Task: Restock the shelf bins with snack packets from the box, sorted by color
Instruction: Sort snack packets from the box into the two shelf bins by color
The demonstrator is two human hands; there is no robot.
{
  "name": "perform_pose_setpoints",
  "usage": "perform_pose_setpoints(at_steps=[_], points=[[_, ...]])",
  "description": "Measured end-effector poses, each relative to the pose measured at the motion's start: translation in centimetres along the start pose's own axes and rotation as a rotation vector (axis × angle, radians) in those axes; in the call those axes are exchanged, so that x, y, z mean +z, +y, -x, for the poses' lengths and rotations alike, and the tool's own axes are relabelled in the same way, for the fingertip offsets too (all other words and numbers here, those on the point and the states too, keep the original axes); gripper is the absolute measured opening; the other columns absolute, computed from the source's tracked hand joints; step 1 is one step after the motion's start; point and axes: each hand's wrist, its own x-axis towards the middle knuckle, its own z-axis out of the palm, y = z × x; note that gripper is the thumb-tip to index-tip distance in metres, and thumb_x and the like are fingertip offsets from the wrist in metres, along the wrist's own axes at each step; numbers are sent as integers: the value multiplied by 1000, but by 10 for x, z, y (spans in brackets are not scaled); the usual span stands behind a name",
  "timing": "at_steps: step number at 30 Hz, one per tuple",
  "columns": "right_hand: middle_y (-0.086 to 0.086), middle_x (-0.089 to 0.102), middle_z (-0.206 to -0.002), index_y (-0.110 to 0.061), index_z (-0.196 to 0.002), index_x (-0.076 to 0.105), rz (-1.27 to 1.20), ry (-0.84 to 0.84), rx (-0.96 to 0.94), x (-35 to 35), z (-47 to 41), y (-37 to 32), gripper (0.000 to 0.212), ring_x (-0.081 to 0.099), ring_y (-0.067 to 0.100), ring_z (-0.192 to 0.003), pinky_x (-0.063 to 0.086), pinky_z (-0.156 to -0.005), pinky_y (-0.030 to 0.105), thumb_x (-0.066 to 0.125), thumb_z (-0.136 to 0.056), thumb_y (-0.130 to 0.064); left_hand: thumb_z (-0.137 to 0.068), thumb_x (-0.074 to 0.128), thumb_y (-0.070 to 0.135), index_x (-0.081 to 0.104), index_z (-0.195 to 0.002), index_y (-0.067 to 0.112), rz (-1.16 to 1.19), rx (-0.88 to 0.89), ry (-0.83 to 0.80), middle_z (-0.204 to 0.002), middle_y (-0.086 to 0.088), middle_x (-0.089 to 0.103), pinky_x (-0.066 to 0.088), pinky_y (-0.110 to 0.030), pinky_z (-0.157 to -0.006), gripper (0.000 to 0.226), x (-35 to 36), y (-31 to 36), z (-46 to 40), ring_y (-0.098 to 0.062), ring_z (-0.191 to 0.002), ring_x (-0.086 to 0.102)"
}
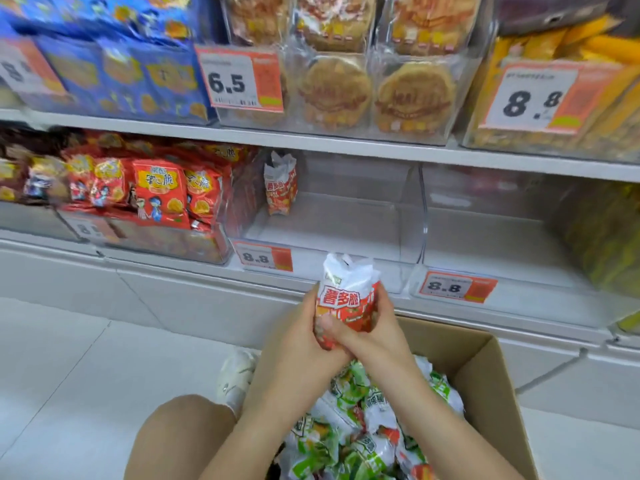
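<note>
Both my hands grip a bunch of red-and-white snack packets (346,296), held upright above the cardboard box (485,368) and in front of the lower shelf. My left hand (298,337) wraps the packets' left side; my right hand (374,327) wraps the right side and bottom. The box holds several green-and-white packets (349,427) and a few red ones. In the clear middle bin (408,216) on the lower shelf, a couple of matching red-and-white packets (280,185) stand at the back left. The clear bin to its right (502,244) shows nothing inside.
Red snack bags (159,192) fill the bin at left. The upper shelf carries blue packs (117,74), round cakes (374,91) and yellow packs (588,98). Price tags (457,285) hang on the shelf edge. My knee (180,438) and shoe (235,372) are left of the box.
</note>
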Motion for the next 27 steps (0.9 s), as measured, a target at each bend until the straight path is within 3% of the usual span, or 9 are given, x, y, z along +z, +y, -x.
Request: perform_pose_setpoints(at_steps=[3,6,9,11,13,18,20,23,27], points=[[-3,67,-110,-34,-117,49,-24,-31,-42,24,-40,-17,75,67,9,-99,53,-85,26,85,-52,-32,-65,67,29,52,-123,47,-58,67,68,-99,26,69,52,-18,-79,63,-20,13,-33,8,-89,65],[0,70,-107,-16,-139,37,-123,-66,15,36,-81,-32,92,70,9,-88,56,-74,22,78,-57,-24,-63,71,31,52,-121,46,-24,85,16,-103,21,69,49,-15,-80,63,-40,19,-62,5,-94,64],[-3,73,-87,-15,-130,42,-83,-88,44,37,-118,-40,78,71,14,-69,53,-66,30,75,-61,-28,-82,72,39,35,-145,33,-113,83,-58,-132,20,51,34,-13,-96,74,-63,8,-86,7,-120,47],[-2,71,-83,-15,-125,44,-46,-69,81,34,-144,-42,69,69,14,-61,50,-60,30,78,-67,-27,-90,56,49,22,-151,27,-335,76,39,-149,11,34,24,-20,-107,74,-77,-9,-106,-4,-137,28],[2,70,-88,-12,-126,45,-36,-35,123,31,-177,-37,66,70,14,-64,51,-57,29,79,-71,-27,-96,48,45,22,-152,18,-507,109,107,-156,0,28,18,-27,-113,68,-84,-28,-124,-15,-143,22],[11,73,-98,-11,-128,49,177,-4,196,38,-254,-14,96,72,26,-80,56,-60,30,82,-45,-49,-88,22,60,41,-142,16,-797,186,42,-143,-3,47,14,-35,-116,73,-79,-56,-149,-22,-134,38],[8,70,-104,-17,-126,44,247,8,175,43,-279,-4,91,71,24,-85,59,-72,39,83,-48,-43,-83,21,61,48,-138,19,-820,167,2,-135,0,54,6,-28,-115,74,-85,-59,-154,-17,-130,42],[4,64,-107,-17,-122,39,285,-18,97,52,-310,4,68,67,14,-89,55,-65,26,81,-70,-22,-81,27,58,50,-135,22,-670,127,-11,-123,3,63,9,-24,-114,69,-94,-58,-157,-14,-123,49],[3,60,-115,-15,-132,32,261,-43,-89,59,-342,14,75,63,10,-101,56,-75,26,79,-73,-8,-80,29,54,52,-135,22,-723,148,-8,-120,3,63,5,-21,-114,67,-95,-50,-154,-14,-118,50]])
